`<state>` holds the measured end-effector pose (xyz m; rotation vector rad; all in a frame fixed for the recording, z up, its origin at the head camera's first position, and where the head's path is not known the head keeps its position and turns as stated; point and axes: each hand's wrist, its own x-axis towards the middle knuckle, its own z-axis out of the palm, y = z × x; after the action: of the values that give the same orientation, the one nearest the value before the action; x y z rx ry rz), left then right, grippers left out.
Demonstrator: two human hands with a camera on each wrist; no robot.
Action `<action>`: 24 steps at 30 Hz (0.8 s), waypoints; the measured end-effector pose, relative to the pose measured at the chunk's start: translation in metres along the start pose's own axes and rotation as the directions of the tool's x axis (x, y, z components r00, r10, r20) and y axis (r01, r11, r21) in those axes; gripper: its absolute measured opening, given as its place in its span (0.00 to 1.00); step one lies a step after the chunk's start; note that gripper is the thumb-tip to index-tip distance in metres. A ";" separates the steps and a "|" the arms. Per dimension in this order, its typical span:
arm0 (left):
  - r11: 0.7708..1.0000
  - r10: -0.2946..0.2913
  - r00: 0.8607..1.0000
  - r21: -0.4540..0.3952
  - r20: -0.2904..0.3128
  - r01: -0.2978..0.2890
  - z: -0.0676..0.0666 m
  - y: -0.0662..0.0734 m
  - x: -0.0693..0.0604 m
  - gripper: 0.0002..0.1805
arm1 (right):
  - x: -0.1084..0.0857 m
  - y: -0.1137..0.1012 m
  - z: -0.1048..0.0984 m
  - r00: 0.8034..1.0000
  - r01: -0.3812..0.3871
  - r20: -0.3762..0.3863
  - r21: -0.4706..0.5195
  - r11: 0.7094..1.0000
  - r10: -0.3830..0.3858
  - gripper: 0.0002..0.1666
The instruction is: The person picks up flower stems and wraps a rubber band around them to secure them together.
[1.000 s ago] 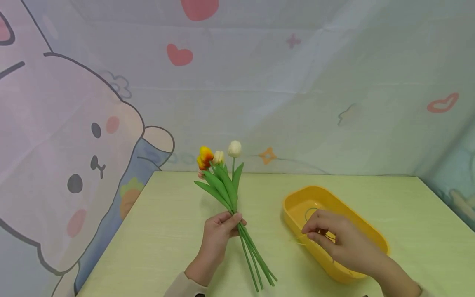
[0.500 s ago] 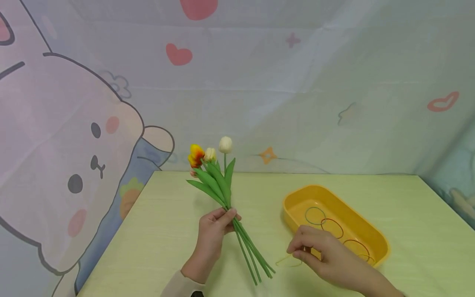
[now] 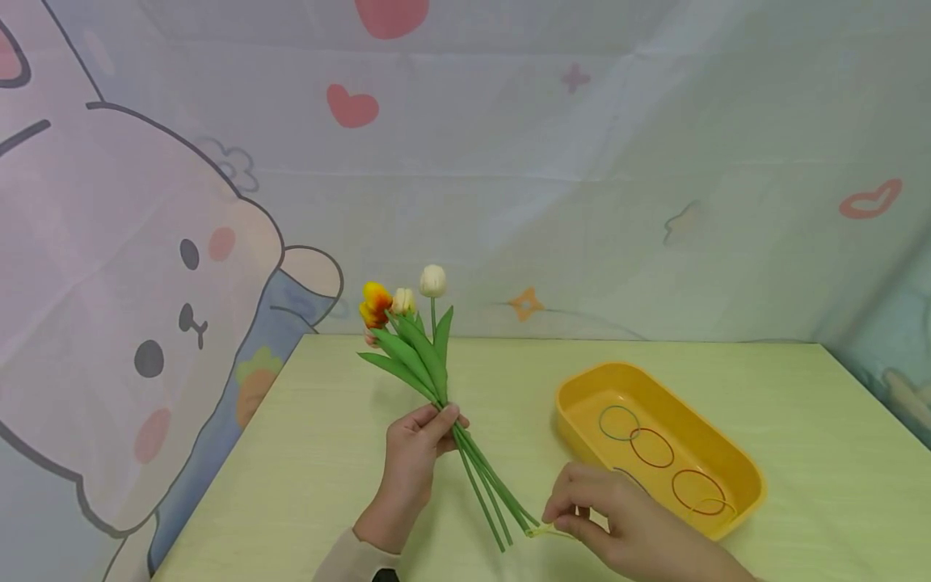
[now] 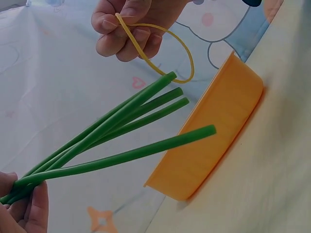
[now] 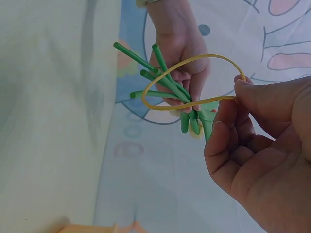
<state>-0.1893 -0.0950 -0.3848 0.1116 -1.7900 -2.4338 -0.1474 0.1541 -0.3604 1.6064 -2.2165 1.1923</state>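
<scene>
My left hand (image 3: pixel 413 453) grips several green stems (image 3: pixel 483 477) just below the leaves, holding a bunch of tulips (image 3: pixel 418 347) with white and orange-yellow heads above the table. My right hand (image 3: pixel 611 517) pinches a yellow rubber band (image 3: pixel 541 530) between thumb and index finger, beside the stems' lower ends. In the left wrist view the band (image 4: pixel 191 57) hangs as an open loop near the stem tips (image 4: pixel 170 77). From the right wrist, the loop (image 5: pixel 182 60) appears in front of the stems; whether it encircles any cannot be told.
A yellow tray (image 3: pixel 672 408) lies on the table (image 3: pixel 320 428) at the right, close behind my right hand. Inside it are a green band (image 3: pixel 618 423), red bands (image 3: pixel 651 448) and a yellow one. A printed cloth (image 3: pixel 509 162) hangs behind the table.
My right hand has moved left and down from over the tray with the yellow band, to the stem ends. The left hand has shifted slightly left with the tulips.
</scene>
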 end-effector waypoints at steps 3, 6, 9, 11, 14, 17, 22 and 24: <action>1.000 0.004 1.000 -0.003 -0.004 -0.004 0.001 0.000 0.000 0.08 | 0.000 0.000 0.001 1.000 0.003 -0.005 -0.005 1.000 -0.003 0.16; 1.000 0.007 1.000 -0.003 -0.007 -0.007 0.001 0.000 -0.001 0.09 | -0.001 0.000 0.001 1.000 -0.004 -0.007 -0.003 1.000 0.004 0.18; 1.000 0.007 1.000 -0.002 -0.008 -0.007 0.002 0.001 -0.001 0.08 | -0.001 0.000 0.001 1.000 -0.001 -0.012 -0.009 1.000 0.001 0.18; 1.000 0.008 1.000 0.000 -0.007 -0.008 0.002 0.001 -0.001 0.08 | -0.001 -0.001 0.000 1.000 -0.002 -0.014 -0.011 1.000 0.002 0.17; 1.000 0.009 1.000 0.000 -0.008 -0.009 0.002 0.001 -0.002 0.08 | -0.002 -0.001 -0.001 1.000 -0.020 -0.013 -0.009 1.000 0.019 0.17; 1.000 0.009 1.000 0.002 -0.011 -0.009 0.003 0.002 -0.002 0.08 | -0.003 -0.002 -0.003 1.000 -0.022 -0.011 -0.010 1.000 0.022 0.17; 1.000 0.009 1.000 0.005 -0.017 -0.009 0.003 0.003 -0.001 0.08 | -0.003 -0.005 -0.006 1.000 -0.019 -0.014 -0.008 1.000 0.019 0.18; 1.000 0.009 1.000 0.001 -0.021 -0.008 0.003 0.003 -0.001 0.08 | -0.002 -0.007 -0.006 0.999 -0.044 -0.011 0.003 0.999 0.044 0.18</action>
<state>-0.1885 -0.0931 -0.3813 0.1286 -1.7798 -2.4168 -0.1424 0.1590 -0.3539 1.5565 -2.2556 1.2132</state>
